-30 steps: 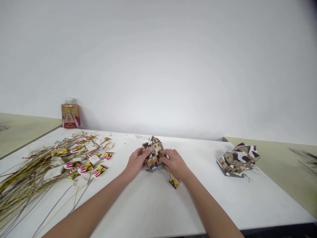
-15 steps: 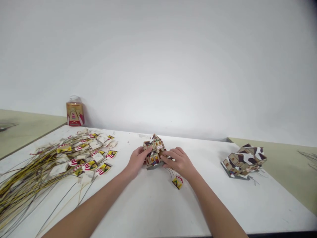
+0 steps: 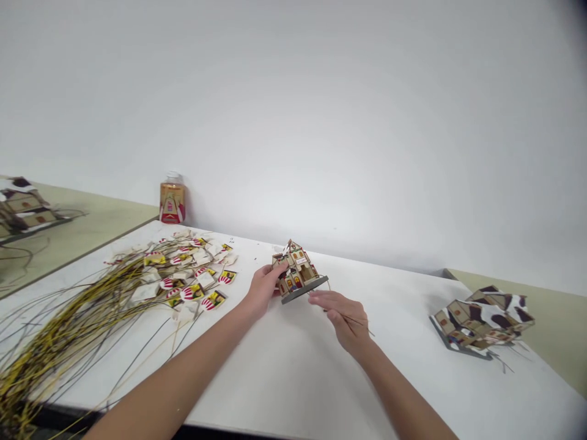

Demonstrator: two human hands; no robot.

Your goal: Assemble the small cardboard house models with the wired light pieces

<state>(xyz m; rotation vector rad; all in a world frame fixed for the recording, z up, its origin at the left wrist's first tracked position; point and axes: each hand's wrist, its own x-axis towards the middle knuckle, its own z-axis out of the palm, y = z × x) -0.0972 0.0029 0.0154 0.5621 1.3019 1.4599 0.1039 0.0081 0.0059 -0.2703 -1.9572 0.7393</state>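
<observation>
A small decorated house [image 3: 300, 269] with a grey base is tilted above the white table, its right side raised. My left hand [image 3: 263, 290] is closed round its left side, thumb on the front. Just below and right of the base, my right hand [image 3: 342, 315] has its fingers pressed together round thin wires [image 3: 353, 319]. These wires run from near the base past the palm. The tag seen earlier near the house is hidden.
Yellow and dark wires [image 3: 77, 330] with striped tags [image 3: 192, 292] spread over the table's left side. A labelled bottle [image 3: 172, 200] stands by the wall. Snowy model houses [image 3: 486, 318] sit at the right; another house [image 3: 27, 205] is on the far-left surface.
The house has been tilted, its base now showing. My right hand has left its front and moved lower right, onto the wires. The view has shifted left.
</observation>
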